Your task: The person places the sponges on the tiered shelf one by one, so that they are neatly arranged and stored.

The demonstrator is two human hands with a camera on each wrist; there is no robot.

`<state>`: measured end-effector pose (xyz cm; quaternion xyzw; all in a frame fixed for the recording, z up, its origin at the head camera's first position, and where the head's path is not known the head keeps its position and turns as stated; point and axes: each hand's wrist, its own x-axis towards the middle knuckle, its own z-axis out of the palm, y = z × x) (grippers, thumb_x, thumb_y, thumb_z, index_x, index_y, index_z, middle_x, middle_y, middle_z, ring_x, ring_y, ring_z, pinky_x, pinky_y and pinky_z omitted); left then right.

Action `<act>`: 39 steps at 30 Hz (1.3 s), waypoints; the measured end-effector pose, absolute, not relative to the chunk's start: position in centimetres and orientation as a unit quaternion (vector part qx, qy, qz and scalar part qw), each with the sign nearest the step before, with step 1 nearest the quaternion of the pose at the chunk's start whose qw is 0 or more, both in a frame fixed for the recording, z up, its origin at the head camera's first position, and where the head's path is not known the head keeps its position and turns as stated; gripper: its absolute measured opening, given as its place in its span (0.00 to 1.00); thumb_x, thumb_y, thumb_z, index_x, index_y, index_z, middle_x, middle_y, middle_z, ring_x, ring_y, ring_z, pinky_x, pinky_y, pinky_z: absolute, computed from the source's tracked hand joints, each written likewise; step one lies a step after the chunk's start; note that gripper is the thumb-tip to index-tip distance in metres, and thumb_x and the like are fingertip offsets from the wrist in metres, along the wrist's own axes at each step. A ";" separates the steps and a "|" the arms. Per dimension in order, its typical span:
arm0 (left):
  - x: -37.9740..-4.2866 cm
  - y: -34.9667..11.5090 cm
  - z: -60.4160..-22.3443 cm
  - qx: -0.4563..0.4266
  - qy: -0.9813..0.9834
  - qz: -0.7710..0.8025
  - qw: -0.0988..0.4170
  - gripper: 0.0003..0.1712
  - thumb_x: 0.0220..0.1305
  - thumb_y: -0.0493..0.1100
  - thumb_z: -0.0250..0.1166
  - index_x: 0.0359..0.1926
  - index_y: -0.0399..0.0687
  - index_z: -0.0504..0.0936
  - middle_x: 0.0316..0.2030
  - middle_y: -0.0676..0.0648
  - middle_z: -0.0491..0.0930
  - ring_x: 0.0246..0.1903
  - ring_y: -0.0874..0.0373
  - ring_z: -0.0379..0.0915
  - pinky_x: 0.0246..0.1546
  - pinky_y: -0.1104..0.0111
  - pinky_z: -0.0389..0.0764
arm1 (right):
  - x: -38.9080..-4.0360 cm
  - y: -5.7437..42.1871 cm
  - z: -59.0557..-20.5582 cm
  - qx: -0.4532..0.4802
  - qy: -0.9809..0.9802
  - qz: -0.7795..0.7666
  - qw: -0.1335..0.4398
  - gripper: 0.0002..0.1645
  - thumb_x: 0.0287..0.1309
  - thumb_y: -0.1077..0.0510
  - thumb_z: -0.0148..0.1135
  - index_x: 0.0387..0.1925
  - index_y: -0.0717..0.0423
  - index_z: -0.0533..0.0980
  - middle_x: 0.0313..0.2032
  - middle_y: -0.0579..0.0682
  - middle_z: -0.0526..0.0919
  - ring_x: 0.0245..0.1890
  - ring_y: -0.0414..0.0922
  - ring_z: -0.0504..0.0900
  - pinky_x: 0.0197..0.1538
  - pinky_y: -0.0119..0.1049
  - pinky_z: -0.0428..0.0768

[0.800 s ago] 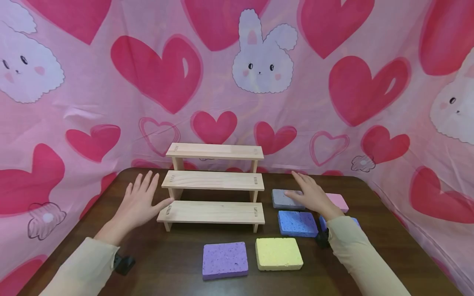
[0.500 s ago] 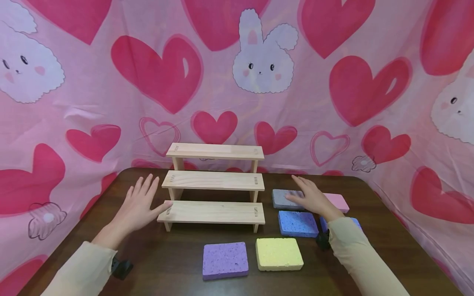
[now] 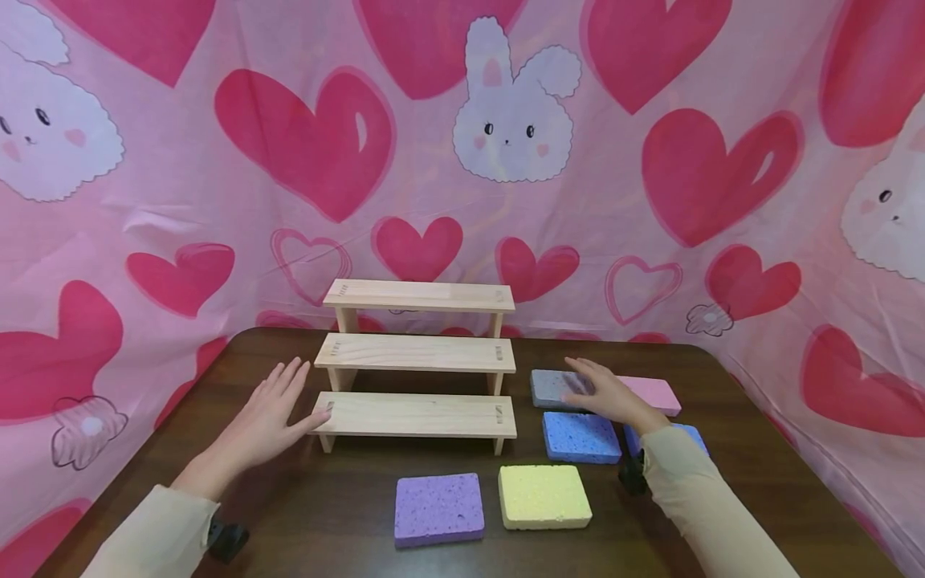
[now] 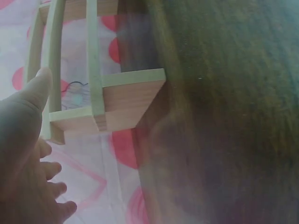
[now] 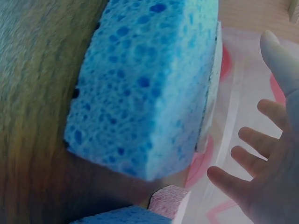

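Observation:
A three-step wooden stand point(image 3: 415, 415) is on the dark table. My left hand point(image 3: 262, 421) hovers at its left side with fingers spread, holding nothing; the thumb overlaps the lowest step's left end in the head view. To the right of the stand, my right hand point(image 3: 610, 393) is held out over the grey sponge point(image 3: 551, 387), fingers extended and holding nothing. A blue sponge point(image 3: 581, 437) lies just in front of the grey one and looms large in the right wrist view. The pink sponge point(image 3: 654, 395) and a second blue sponge point(image 3: 694, 437) are partly hidden by my right hand and sleeve.
Nearer the front of the table point(image 3: 325, 522) lie a purple sponge point(image 3: 438, 508) and a yellow sponge point(image 3: 544, 498), side by side with a narrow gap. A pink cloth point(image 3: 426, 193) with hearts and rabbits hangs behind and beside the table.
Both hands have lowered slightly toward the table, the left one also drawing back a little. The sponges and the stand have stayed in place.

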<state>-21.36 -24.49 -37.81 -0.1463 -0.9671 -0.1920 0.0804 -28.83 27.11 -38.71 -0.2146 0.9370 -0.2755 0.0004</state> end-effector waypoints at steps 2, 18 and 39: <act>-21.2 -24.5 -38.0 -0.154 -0.965 -0.194 0.083 0.55 0.56 0.65 0.59 0.67 0.29 0.50 0.66 0.27 0.47 0.64 0.31 0.37 0.60 0.41 0.44 | -29.0 27.2 -38.9 -0.215 0.938 -0.273 0.004 0.47 0.53 0.44 0.64 0.66 0.65 0.57 0.63 0.72 0.54 0.63 0.68 0.50 0.56 0.68 0.54; -21.3 -24.2 -39.9 -0.197 -0.957 -0.187 0.097 0.50 0.56 0.61 0.62 0.64 0.26 0.57 0.63 0.29 0.56 0.63 0.33 0.47 0.59 0.43 0.54 | -30.0 27.6 -40.0 -0.196 0.938 -0.282 0.049 0.42 0.53 0.52 0.65 0.65 0.63 0.59 0.65 0.71 0.52 0.63 0.68 0.48 0.58 0.67 0.51; -21.1 -23.8 -40.4 -0.207 -0.956 -0.188 0.088 0.40 0.56 0.51 0.66 0.61 0.27 0.65 0.60 0.31 0.63 0.62 0.35 0.53 0.59 0.45 0.55 | -30.7 27.7 -40.5 -0.196 0.946 -0.249 0.069 0.34 0.54 0.62 0.64 0.63 0.60 0.65 0.64 0.70 0.55 0.62 0.68 0.53 0.58 0.65 0.55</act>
